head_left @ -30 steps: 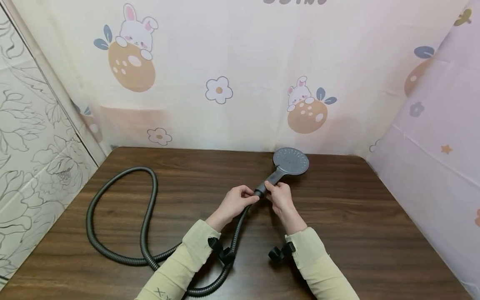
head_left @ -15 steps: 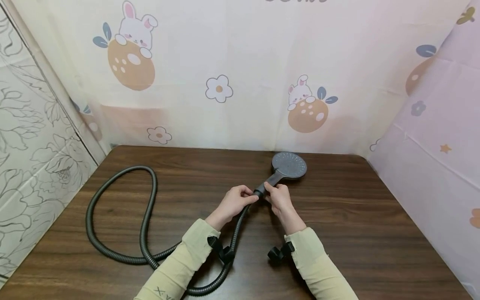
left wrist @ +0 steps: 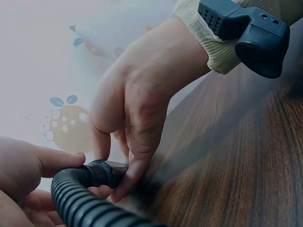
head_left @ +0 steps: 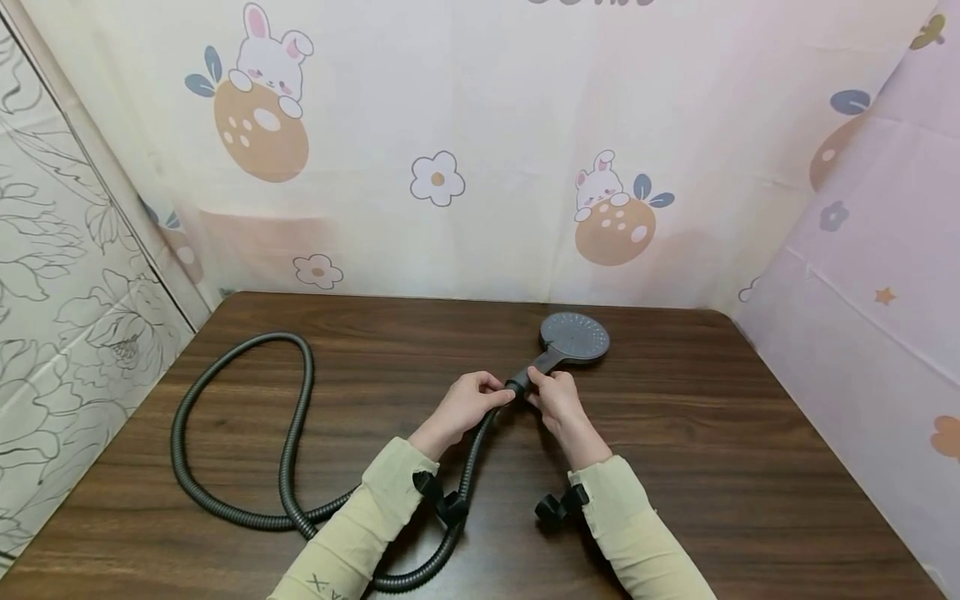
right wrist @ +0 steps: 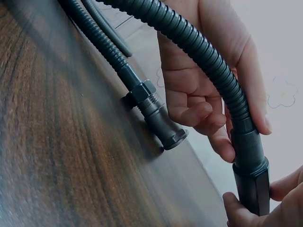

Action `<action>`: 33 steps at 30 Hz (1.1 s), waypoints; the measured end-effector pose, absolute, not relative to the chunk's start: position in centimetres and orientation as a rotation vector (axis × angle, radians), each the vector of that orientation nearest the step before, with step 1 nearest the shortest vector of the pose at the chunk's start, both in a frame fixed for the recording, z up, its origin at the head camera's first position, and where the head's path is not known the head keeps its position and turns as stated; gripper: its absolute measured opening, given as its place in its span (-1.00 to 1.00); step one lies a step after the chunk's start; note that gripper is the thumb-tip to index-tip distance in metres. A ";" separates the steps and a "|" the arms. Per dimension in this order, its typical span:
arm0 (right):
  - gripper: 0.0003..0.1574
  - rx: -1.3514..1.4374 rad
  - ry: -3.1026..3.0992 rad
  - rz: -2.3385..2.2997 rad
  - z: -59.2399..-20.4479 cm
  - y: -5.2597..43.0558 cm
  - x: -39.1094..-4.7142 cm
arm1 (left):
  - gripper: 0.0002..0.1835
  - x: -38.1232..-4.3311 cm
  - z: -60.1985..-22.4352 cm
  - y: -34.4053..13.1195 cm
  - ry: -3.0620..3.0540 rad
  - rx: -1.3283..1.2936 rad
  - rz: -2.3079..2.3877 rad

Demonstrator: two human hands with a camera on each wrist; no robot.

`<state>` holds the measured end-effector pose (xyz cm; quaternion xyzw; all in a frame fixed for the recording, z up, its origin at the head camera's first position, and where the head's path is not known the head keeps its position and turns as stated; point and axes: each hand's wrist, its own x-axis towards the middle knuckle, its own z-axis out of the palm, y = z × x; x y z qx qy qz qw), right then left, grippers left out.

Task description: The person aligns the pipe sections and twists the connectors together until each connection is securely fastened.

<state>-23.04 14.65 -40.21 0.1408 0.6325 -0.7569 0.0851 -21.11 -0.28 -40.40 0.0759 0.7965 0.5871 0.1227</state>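
A grey hand shower (head_left: 575, 337) with a round spray face points up and to the far right in the head view. My right hand (head_left: 558, 404) pinches its handle (head_left: 548, 360) between thumb and fingers. Just below, my left hand (head_left: 465, 408) pinches the hose end at the connector (head_left: 517, 387), where the black ribbed shower hose (head_left: 178, 442) meets the handle. The right wrist view shows the left thumb and fingers around the connector (right wrist: 249, 149). Spray face and most of the handle lie outside both wrist views.
The hose loops over the left of the brown wooden table (head_left: 675, 467) and passes under the left forearm. Its other end, with a metal fitting (right wrist: 161, 125), lies on the tabletop in the right wrist view. A patterned curtain (head_left: 495, 100) hangs behind the table.
The spray head has sunk slightly toward me and to the left. Both hands keep their hold in nearly the same place, and the hose loop has not visibly moved.
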 end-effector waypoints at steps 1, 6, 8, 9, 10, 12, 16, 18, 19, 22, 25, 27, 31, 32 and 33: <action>-0.31 0.417 1.893 -2.247 -40.2 14.7 -23.0 | -0.74 -21.2 -40.4 -0.3 2.321 0.222 1.712; -0.27 0.414 1.951 -2.154 -40.0 14.9 -22.9 | -0.73 -21.1 -40.5 -0.3 2.310 0.216 1.710; -0.27 0.400 1.980 -2.097 -39.9 15.1 -22.9 | -0.73 -21.1 -40.4 -0.4 2.317 0.212 1.705; -0.28 0.393 1.994 -2.071 -39.8 15.2 -22.9 | -0.74 -21.2 -40.4 -0.4 2.322 0.208 1.701; -0.29 0.382 2.009 -2.042 -39.7 15.4 -22.9 | -0.74 -21.2 -40.4 -0.4 2.328 0.203 1.696; -0.32 0.350 2.033 -1.992 -39.6 15.7 -22.9 | -0.73 -21.2 -40.4 -0.4 2.340 0.198 1.686; -0.38 0.327 2.043 -1.955 -39.6 16.1 -23.0 | -0.73 -21.1 -40.4 -0.4 2.362 0.195 1.656; -0.39 0.328 2.033 -1.961 -39.7 16.2 -23.0 | -0.72 -21.1 -40.5 -0.4 2.373 0.198 1.645; -0.39 0.333 2.030 -1.962 -39.6 16.3 -23.0 | -0.72 -21.1 -40.5 -0.3 2.380 0.200 1.640; -0.38 0.331 2.019 -1.977 -39.7 16.3 -23.0 | -0.72 -21.0 -40.5 -0.4 2.403 0.208 1.630; -0.36 0.327 2.013 -1.986 -39.9 16.4 -23.0 | -0.72 -20.8 -40.4 -0.4 2.430 0.216 1.607; -0.33 0.325 2.011 -1.994 -39.9 16.4 -23.0 | -0.72 -20.8 -40.3 -0.4 2.447 0.222 1.590; -0.24 0.335 2.023 -1.990 -39.9 16.3 -23.0 | -0.73 -20.7 -40.3 -0.4 2.461 0.238 1.566; -0.22 0.337 2.030 -1.985 -39.9 16.3 -23.0 | -0.73 -20.7 -40.4 -0.4 2.463 0.244 1.562; -0.21 0.338 2.036 -1.980 -39.9 16.3 -23.0 | -0.74 -20.7 -40.4 -0.3 2.465 0.251 1.555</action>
